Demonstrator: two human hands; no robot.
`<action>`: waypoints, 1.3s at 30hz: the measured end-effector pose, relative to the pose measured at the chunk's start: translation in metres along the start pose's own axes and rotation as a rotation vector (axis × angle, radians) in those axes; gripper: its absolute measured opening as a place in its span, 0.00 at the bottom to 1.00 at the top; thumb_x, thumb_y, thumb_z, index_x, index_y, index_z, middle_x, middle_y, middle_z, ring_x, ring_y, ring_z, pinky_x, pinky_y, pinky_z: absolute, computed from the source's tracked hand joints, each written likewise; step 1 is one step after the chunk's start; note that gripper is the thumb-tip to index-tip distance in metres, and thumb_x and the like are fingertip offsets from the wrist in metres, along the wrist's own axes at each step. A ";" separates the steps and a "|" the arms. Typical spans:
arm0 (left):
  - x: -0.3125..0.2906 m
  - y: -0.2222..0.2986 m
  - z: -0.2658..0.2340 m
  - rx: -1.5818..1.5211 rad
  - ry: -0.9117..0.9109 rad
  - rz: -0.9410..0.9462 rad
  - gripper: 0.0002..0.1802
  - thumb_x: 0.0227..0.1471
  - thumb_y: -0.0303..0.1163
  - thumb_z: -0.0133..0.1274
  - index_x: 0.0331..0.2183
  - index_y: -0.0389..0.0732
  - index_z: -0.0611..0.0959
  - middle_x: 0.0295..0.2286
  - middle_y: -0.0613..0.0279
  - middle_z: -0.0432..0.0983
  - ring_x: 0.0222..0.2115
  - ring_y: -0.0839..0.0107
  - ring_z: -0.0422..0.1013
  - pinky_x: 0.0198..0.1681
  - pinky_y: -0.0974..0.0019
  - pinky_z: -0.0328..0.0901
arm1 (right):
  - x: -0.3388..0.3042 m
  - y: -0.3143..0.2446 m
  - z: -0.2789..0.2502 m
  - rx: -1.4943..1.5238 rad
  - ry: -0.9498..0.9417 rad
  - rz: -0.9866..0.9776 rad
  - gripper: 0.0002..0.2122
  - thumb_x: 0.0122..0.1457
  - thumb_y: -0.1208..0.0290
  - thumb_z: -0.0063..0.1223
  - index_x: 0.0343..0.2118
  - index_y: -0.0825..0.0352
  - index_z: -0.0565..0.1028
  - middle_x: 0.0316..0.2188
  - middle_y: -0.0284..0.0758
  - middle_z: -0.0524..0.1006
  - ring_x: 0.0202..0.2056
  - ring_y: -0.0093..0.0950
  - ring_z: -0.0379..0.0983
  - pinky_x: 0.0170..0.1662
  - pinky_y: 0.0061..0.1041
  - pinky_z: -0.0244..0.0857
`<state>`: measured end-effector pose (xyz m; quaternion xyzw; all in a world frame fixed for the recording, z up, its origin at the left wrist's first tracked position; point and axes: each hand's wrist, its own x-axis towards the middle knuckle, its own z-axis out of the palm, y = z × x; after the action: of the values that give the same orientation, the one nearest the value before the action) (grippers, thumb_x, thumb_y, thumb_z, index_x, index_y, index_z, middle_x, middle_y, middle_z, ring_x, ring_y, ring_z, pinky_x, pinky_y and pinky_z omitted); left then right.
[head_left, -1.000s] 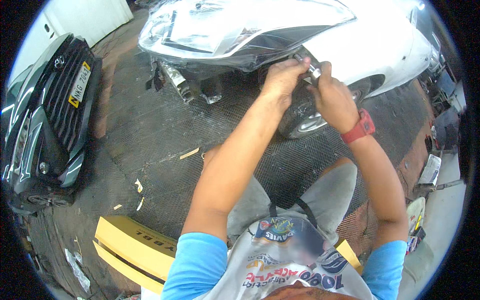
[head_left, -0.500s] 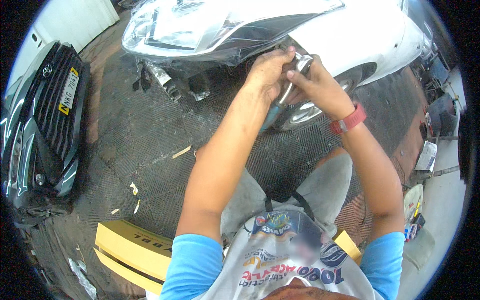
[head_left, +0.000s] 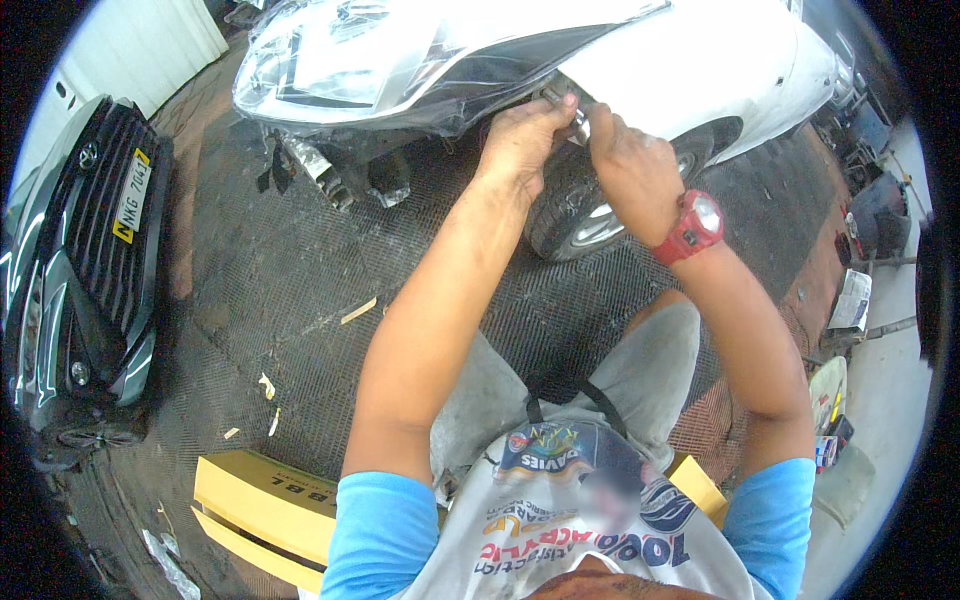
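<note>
A white car's front corner (head_left: pixel 700 65) is in front of me, with its headlight (head_left: pixel 345 60) under clear plastic film. Between my hands a shiny metal ratchet wrench (head_left: pixel 579 128) points up to the gap where the dark bumper area meets the fender. Closed around its head end is my left hand (head_left: pixel 522 142), thumb uppermost. My right hand (head_left: pixel 637 168), wearing a red watch (head_left: pixel 692 228) at the wrist, is curled in a fist beside it and covers the rest of the tool. The fastener end is hidden by the bodywork and fingers.
The car's front wheel (head_left: pixel 600 222) is just below my hands. Loose brackets (head_left: pixel 318 172) hang under the headlight. A dark car (head_left: pixel 105 260) stands at the left. Behind me lies a yellow box (head_left: pixel 265 500). Black matting (head_left: pixel 290 290) with scraps covers the floor; assorted items line the right wall.
The wrench has swung so its blue grip no longer shows below my hands. My right hand has turned over from a thumb-side hold into a fist, and its watch face now shows.
</note>
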<state>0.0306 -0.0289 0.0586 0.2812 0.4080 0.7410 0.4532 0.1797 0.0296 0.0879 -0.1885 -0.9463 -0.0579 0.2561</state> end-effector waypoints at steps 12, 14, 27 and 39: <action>0.000 0.000 0.001 -0.024 0.011 0.035 0.11 0.59 0.39 0.61 0.36 0.41 0.85 0.33 0.65 0.79 0.37 0.69 0.73 0.44 0.63 0.66 | 0.005 0.003 -0.007 -0.301 0.008 -0.133 0.22 0.63 0.70 0.55 0.48 0.82 0.58 0.32 0.54 0.80 0.30 0.45 0.82 0.28 0.36 0.74; -0.003 0.001 0.000 -0.132 -0.014 0.004 0.11 0.60 0.37 0.60 0.37 0.39 0.84 0.35 0.63 0.80 0.37 0.70 0.73 0.45 0.64 0.67 | 0.004 -0.003 -0.010 -0.036 -0.080 -0.003 0.23 0.62 0.72 0.54 0.49 0.82 0.57 0.33 0.58 0.79 0.33 0.49 0.81 0.31 0.39 0.75; -0.005 0.001 0.006 -0.204 -0.021 0.007 0.09 0.60 0.33 0.60 0.39 0.38 0.83 0.37 0.62 0.79 0.37 0.71 0.73 0.45 0.64 0.66 | 0.003 -0.001 0.002 0.343 -0.059 0.128 0.21 0.62 0.69 0.55 0.46 0.77 0.56 0.34 0.57 0.79 0.33 0.53 0.80 0.36 0.46 0.73; -0.001 -0.004 -0.003 -0.265 -0.071 -0.062 0.14 0.59 0.40 0.61 0.42 0.42 0.84 0.37 0.63 0.79 0.36 0.69 0.73 0.48 0.61 0.66 | 0.007 -0.014 0.001 0.853 -0.046 0.323 0.23 0.55 0.79 0.56 0.50 0.78 0.57 0.31 0.48 0.79 0.28 0.47 0.80 0.26 0.38 0.74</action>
<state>0.0308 -0.0301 0.0538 0.2322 0.2986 0.7637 0.5231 0.1679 0.0192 0.0908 -0.2124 -0.8495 0.3820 0.2954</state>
